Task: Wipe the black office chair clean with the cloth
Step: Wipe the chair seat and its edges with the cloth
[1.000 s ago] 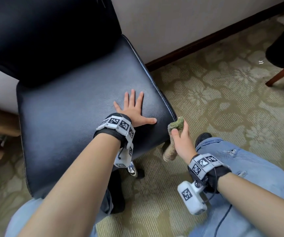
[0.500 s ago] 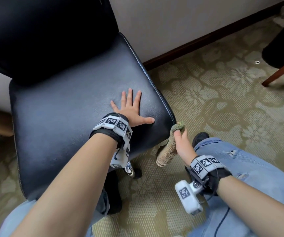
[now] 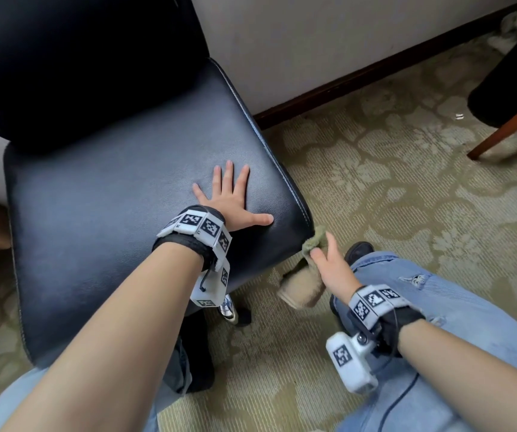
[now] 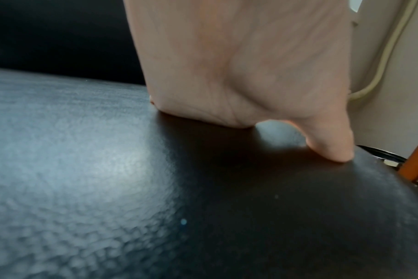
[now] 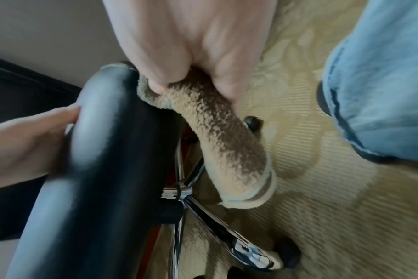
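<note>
Black leather office chair (image 3: 120, 194) on patterned beige carpet (image 3: 391, 198), backrest toward white wall. Left hand (image 3: 230, 201) flat on seat near front right corner, fingers spread and straight, thumb tip pressing the leather. Right hand (image 3: 333, 266) clamped round tan-green terry cloth (image 5: 217, 136), pressing it against seat's front right corner edge; loose end hanging below seat, above chrome star base (image 5: 203, 211).

text: none legible | wrist bands (image 3: 199, 226): square coded markers only, no words

floral carpet (image 3: 406, 188), pale wall (image 3: 313, 35), dark baseboard (image 3: 360, 76)
</note>
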The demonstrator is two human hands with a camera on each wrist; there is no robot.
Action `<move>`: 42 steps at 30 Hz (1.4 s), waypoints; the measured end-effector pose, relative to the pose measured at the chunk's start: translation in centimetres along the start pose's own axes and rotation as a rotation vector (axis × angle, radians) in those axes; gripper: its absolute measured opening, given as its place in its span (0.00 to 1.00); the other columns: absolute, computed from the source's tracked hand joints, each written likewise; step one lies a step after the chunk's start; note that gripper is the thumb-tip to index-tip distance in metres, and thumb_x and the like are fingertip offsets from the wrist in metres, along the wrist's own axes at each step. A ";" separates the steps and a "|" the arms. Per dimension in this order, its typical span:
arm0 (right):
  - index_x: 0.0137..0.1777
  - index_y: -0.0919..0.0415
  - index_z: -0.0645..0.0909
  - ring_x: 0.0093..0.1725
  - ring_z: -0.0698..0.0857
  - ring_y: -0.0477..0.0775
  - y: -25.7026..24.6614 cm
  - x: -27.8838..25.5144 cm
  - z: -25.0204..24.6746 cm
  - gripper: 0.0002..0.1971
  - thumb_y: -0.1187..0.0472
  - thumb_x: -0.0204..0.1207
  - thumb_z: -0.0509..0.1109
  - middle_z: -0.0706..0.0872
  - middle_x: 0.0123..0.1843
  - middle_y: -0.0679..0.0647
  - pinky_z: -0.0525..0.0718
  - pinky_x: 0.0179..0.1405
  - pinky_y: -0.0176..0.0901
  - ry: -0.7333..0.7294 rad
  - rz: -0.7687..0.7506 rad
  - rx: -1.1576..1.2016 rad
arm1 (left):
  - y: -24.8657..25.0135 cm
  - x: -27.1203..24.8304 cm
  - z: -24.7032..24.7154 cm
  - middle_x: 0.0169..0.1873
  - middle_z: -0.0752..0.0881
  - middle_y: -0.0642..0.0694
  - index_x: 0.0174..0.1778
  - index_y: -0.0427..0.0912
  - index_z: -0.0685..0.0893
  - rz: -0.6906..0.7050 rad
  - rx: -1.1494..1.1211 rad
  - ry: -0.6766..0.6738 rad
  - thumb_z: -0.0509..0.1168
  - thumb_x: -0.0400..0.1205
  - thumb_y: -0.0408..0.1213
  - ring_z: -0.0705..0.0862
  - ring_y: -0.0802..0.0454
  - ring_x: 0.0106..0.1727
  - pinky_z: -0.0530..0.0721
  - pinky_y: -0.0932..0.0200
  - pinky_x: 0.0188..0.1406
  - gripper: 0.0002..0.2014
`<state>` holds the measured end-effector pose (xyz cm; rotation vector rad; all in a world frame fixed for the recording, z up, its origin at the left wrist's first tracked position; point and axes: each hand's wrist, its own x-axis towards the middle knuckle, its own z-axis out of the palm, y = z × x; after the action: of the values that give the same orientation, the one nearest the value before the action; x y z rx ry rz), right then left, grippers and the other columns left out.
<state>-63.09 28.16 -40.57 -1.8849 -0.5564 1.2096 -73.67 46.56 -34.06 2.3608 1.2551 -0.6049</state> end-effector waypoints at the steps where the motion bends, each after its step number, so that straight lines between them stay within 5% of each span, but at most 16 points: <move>1: 0.82 0.57 0.50 0.76 0.64 0.52 0.8 -0.1 -0.1 0.26 0.60 0.86 0.53 0.65 0.78 0.55 0.61 0.70 0.40 0.006 0.053 0.006 | 0.0 0.0 0.0 0.80 0.29 0.50 0.80 0.57 0.32 0.000 -0.004 0.001 0.65 0.70 0.68 0.27 0.49 0.79 0.31 0.28 0.72 0.56; 6: 0.83 0.55 0.45 0.79 0.63 0.57 0.9 1.0 -1.1 0.30 0.51 0.85 0.53 0.60 0.81 0.56 0.61 0.78 0.57 0.201 0.111 0.248 | 0.1 -0.1 0.1 0.80 0.29 0.49 0.80 0.56 0.33 0.003 -0.003 0.012 0.65 0.70 0.68 0.28 0.48 0.80 0.32 0.28 0.72 0.55; 11: 0.80 0.55 0.57 0.73 0.68 0.48 -2.9 1.6 -0.5 0.25 0.59 0.84 0.56 0.70 0.74 0.51 0.62 0.68 0.36 0.125 -0.149 0.045 | 0.1 0.0 0.1 0.80 0.29 0.49 0.80 0.56 0.33 0.001 -0.006 0.013 0.66 0.70 0.68 0.28 0.48 0.80 0.32 0.28 0.72 0.56; 17: 0.81 0.54 0.54 0.78 0.61 0.49 -2.3 1.7 0.5 0.28 0.62 0.83 0.59 0.61 0.79 0.54 0.53 0.64 0.24 0.112 -0.256 -0.125 | 0.1 -0.1 0.1 0.80 0.29 0.49 0.80 0.56 0.33 0.006 0.001 0.018 0.65 0.69 0.68 0.28 0.48 0.80 0.32 0.28 0.72 0.56; 23: 0.77 0.52 0.68 0.76 0.63 0.59 -4.6 2.4 1.2 0.24 0.64 0.80 0.62 0.63 0.80 0.56 0.57 0.74 0.44 0.196 -0.459 -0.374 | 0.2 0.0 0.2 0.80 0.29 0.49 0.80 0.55 0.32 0.004 0.035 0.015 0.64 0.70 0.70 0.28 0.47 0.80 0.32 0.28 0.72 0.56; 29: 0.81 0.53 0.55 0.79 0.60 0.59 -8.0 4.8 0.8 0.28 0.58 0.83 0.59 0.58 0.82 0.52 0.55 0.75 0.46 0.092 -0.383 -0.513 | -0.1 -0.1 -0.3 0.79 0.28 0.48 0.80 0.55 0.31 0.020 0.028 -0.036 0.65 0.70 0.68 0.27 0.47 0.79 0.32 0.28 0.72 0.56; 37: 0.80 0.61 0.59 0.80 0.60 0.55 -6.2 3.6 0.0 0.27 0.62 0.82 0.59 0.61 0.81 0.56 0.56 0.78 0.45 0.059 -0.398 -0.555 | -1.4 -0.3 -1.8 0.82 0.34 0.47 0.81 0.57 0.34 0.092 0.163 -0.037 0.67 0.66 0.70 0.34 0.46 0.82 0.34 0.27 0.73 0.58; 42: 0.78 0.62 0.63 0.73 0.70 0.61 -11.1 7.0 1.0 0.23 0.60 0.84 0.56 0.70 0.76 0.62 0.65 0.67 0.44 0.068 -0.331 -0.601 | -1.1 -0.2 -1.4 0.81 0.32 0.47 0.81 0.55 0.33 0.079 0.146 -0.042 0.68 0.68 0.67 0.32 0.46 0.81 0.35 0.26 0.73 0.58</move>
<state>-60.25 39.93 -35.52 -2.1892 -1.2452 0.8061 -74.43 47.72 -32.95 2.4893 1.1287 -0.7391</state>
